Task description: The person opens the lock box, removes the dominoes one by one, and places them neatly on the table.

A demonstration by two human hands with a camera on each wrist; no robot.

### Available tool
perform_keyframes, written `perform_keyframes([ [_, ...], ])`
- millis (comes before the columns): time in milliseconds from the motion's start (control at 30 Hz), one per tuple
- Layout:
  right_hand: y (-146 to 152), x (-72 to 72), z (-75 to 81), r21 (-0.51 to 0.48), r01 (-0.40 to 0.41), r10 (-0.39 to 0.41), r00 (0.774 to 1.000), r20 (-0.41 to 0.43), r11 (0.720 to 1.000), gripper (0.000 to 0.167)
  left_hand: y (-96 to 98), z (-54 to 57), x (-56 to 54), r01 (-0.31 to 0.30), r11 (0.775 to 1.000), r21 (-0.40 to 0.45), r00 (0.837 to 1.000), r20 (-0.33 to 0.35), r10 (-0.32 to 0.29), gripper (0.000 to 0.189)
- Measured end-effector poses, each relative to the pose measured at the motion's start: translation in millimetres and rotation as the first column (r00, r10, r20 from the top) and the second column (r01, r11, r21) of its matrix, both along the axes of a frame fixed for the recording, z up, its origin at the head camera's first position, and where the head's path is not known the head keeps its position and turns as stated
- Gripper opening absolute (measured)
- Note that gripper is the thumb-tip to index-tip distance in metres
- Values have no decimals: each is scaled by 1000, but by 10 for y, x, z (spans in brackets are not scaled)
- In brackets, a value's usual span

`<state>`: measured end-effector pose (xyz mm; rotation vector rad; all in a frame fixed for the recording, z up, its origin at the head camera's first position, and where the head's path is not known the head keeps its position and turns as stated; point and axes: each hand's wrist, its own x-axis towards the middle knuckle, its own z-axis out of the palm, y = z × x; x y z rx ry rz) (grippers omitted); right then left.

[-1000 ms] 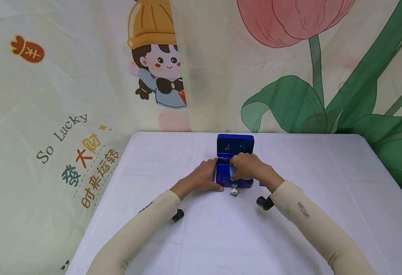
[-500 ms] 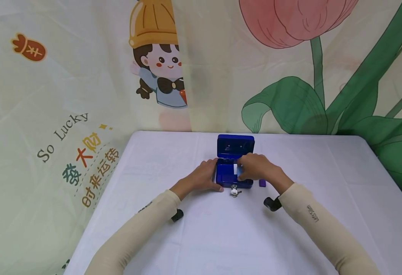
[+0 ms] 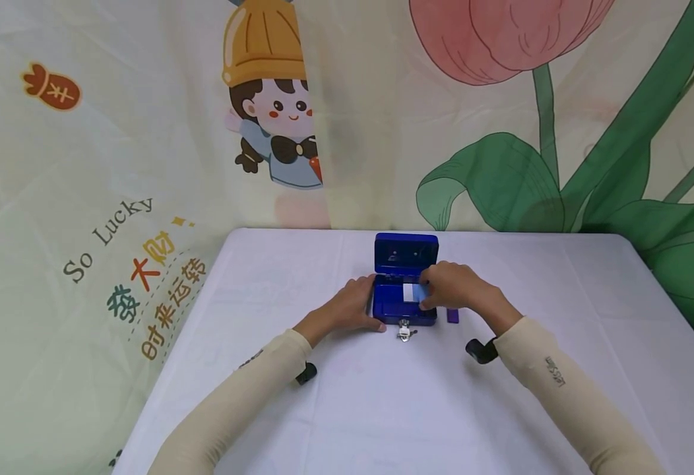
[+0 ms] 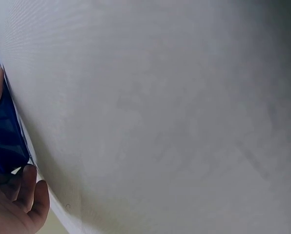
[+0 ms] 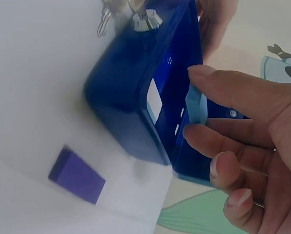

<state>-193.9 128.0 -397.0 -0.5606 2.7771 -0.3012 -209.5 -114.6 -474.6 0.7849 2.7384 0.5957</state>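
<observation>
A blue cash box stands at the table's far side, its lid raised. My left hand grips its left side, thumb by the front corner; in the left wrist view the fingertips curl at another corner. Between the thumb and fingers of my right hand a light blue block is pinched, over the box's right half. Inside, a white piece with a light blue edge shows. Keys hang at the lock on the front.
A small purple block lies on the white tablecloth just right of the box. Behind the table hangs a printed curtain. Dark wrist cameras stick out under both sleeves.
My right hand has moved right, from the middle of the box to its right side, uncovering the white piece and the purple block. The left hand has stayed in place.
</observation>
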Motion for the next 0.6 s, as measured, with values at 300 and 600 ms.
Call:
perform_keyframes([
  [300,202,15,4,-21,26,-24,997,68,999,52,6,-4,4,-9,1000,-3,1000,7,9,118],
  [600,370,64,2,-31,30,-27,996,82,999,50,18,-13,-5,-24,1000,-14,1000,12,24,118],
])
